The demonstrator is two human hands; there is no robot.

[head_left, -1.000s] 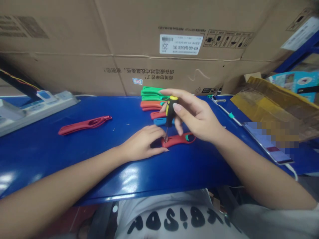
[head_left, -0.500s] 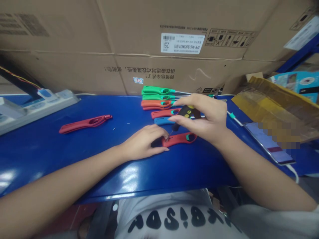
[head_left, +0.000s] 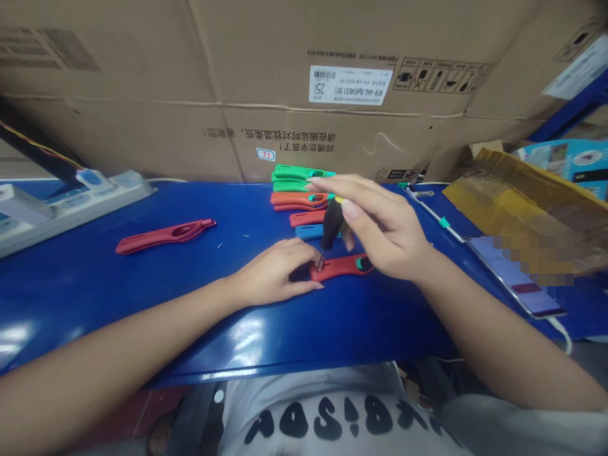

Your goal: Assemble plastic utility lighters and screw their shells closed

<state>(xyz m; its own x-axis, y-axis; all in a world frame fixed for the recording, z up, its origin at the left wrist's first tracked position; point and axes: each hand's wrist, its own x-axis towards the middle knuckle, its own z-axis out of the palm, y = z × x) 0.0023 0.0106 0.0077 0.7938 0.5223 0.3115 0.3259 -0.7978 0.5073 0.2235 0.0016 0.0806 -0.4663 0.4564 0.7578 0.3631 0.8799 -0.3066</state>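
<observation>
My left hand (head_left: pixel 284 273) rests on the table, thumb and fingers closed around the left end of a red lighter (head_left: pixel 339 268) with a green trigger. In my right hand (head_left: pixel 387 231) is a small screwdriver (head_left: pixel 333 227) with a black and yellow handle. It stands nearly upright, its tip at the red lighter's left end, close to my left fingertips. Part of the handle is hidden behind my right fingers. Just beyond lie more lighters in a row: a blue lighter (head_left: pixel 308 232), a red one, orange lighters (head_left: pixel 294 199) and green lighters (head_left: pixel 289 172).
To the left lies a dark red lighter casing (head_left: pixel 164 238), with tiny pin-like bits (head_left: pixel 220 246) beside it. A white power strip (head_left: pixel 109 197) is at the left edge. On the right are a phone (head_left: pixel 513 272) and a taped carton (head_left: pixel 527 202). Large cardboard (head_left: pixel 266 63) stands behind.
My right hand has turned the screwdriver more upright, and its fingers now reach further left over the handle. My left hand and the red lighter have stayed in place.
</observation>
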